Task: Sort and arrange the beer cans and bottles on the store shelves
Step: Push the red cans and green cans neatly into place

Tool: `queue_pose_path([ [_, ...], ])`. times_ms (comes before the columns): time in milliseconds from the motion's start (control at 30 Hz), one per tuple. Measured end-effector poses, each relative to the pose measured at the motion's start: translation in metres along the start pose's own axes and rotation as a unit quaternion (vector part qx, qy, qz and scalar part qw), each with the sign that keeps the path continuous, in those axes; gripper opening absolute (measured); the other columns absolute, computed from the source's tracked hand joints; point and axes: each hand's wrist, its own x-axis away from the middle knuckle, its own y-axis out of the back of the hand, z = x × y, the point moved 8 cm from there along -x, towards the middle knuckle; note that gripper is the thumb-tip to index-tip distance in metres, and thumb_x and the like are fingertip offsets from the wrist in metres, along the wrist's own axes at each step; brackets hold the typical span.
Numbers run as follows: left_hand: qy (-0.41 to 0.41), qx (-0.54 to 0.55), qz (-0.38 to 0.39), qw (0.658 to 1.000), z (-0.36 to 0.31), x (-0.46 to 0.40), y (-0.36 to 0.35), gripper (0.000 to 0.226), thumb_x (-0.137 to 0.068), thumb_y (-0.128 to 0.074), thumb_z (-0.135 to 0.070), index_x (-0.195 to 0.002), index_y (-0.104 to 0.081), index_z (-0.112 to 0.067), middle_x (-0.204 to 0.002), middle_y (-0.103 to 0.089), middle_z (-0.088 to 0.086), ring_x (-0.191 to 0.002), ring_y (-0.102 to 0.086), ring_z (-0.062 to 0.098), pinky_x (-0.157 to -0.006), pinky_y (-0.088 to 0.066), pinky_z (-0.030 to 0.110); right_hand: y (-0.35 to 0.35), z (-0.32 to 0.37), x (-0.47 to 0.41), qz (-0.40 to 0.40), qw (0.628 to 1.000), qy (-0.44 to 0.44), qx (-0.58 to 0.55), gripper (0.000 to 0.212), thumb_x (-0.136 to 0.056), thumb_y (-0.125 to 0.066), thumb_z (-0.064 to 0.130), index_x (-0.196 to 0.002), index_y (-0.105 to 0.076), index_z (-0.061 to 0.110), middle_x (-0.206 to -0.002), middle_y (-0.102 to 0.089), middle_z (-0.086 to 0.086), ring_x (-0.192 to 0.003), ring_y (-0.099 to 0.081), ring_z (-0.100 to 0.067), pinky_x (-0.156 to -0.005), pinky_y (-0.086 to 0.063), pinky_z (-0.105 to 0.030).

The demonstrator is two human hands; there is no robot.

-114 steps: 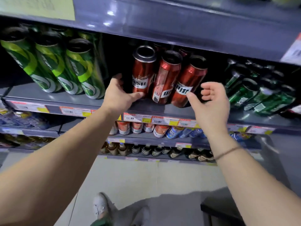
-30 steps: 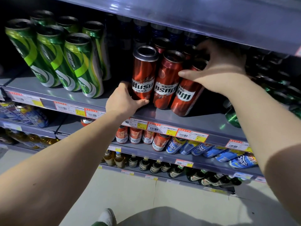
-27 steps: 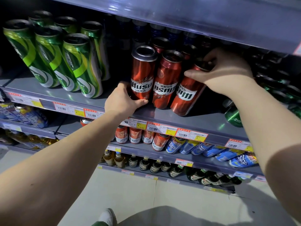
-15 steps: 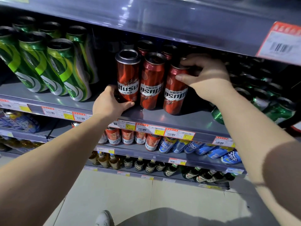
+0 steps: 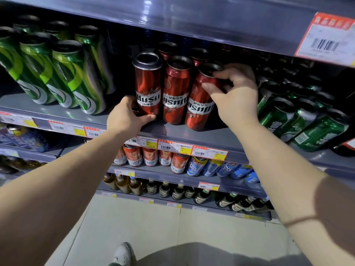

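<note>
While the left hand (image 5: 126,117) grips the left red can's (image 5: 148,89) base, the right hand (image 5: 235,93) clasps the rightmost red can (image 5: 199,108).

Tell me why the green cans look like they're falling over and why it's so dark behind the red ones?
Head view: the wide lens bends the edges, so the light green cans and dark green cans seem to lean; the upper shelf shades the back rows behind the red cans; glare streaks its underside.
</note>
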Motion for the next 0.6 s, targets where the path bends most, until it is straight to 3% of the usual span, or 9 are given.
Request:
queue_pose_path([
  [167,0.002,0.002,0.017,1.000,-0.005,0.007,0.000,0.076,-0.064,-0.084,-0.051,-0.123,-0.049,-0.018,-0.116,-0.063,-0.002,-0.106,-0.061,0.020,-0.082,-0.046,0.033,0.000,-0.002,0.005,0.000,1.000,0.012,0.008,0.028,-0.075,-0.077,0.026,-0.101,-0.067,0.023,-0.113,-0.043,0.004,-0.107,-0.054,-0.015,-0.098,-0.046,-0.036],
  [300,-0.023,-0.017,-0.071,0.997,-0.029,0.035,0.018,0.074,-0.066,-0.083,-0.047,-0.125,-0.054,-0.014,-0.122,-0.058,0.005,-0.117,-0.050,0.022,-0.096,-0.045,0.038,0.009,-0.006,0.019,0.024,0.999,-0.015,0.036,0.050,-0.075,-0.075,0.033,-0.122,-0.058,0.027,-0.123,-0.046,-0.003,-0.114,-0.051,-0.015,-0.102,-0.043,-0.032],
  [400,-0.070,0.012,-0.103,0.992,-0.064,0.068,0.014,0.062,-0.072,-0.081,-0.042,-0.120,-0.055,-0.013,-0.116,-0.056,0.005,-0.112,-0.048,0.021,-0.094,-0.042,0.032,0.031,-0.008,0.034,0.041,0.997,-0.005,0.070,0.044,-0.080,-0.073,0.029,-0.121,-0.059,0.020,-0.119,-0.052,0.000,-0.115,-0.052,-0.019,-0.100,-0.044,-0.037],
  [500,-0.128,0.048,-0.031,0.990,-0.110,0.093,-0.017,0.052,-0.075,-0.079,-0.044,-0.113,-0.057,-0.016,-0.102,-0.051,-0.007,-0.096,-0.046,0.008,-0.081,-0.038,0.023,0.064,-0.016,0.043,0.057,0.995,-0.007,0.081,0.035,-0.083,-0.071,0.025,-0.116,-0.063,0.020,-0.104,-0.048,0.017,-0.104,-0.056,-0.015,-0.092,-0.046,-0.026],
  [600,-0.150,0.093,0.065,0.982,-0.152,0.109,-0.059,0.056,-0.074,-0.079,-0.047,-0.117,-0.056,-0.019,-0.104,-0.049,-0.013,-0.096,-0.050,0.006,-0.081,-0.037,0.020,0.105,-0.031,0.047,0.048,0.992,-0.007,0.116,0.025,-0.084,-0.071,0.024,-0.108,-0.066,0.022,-0.092,-0.051,0.020,-0.082,-0.052,0.007,-0.076,-0.037,-0.005],
])
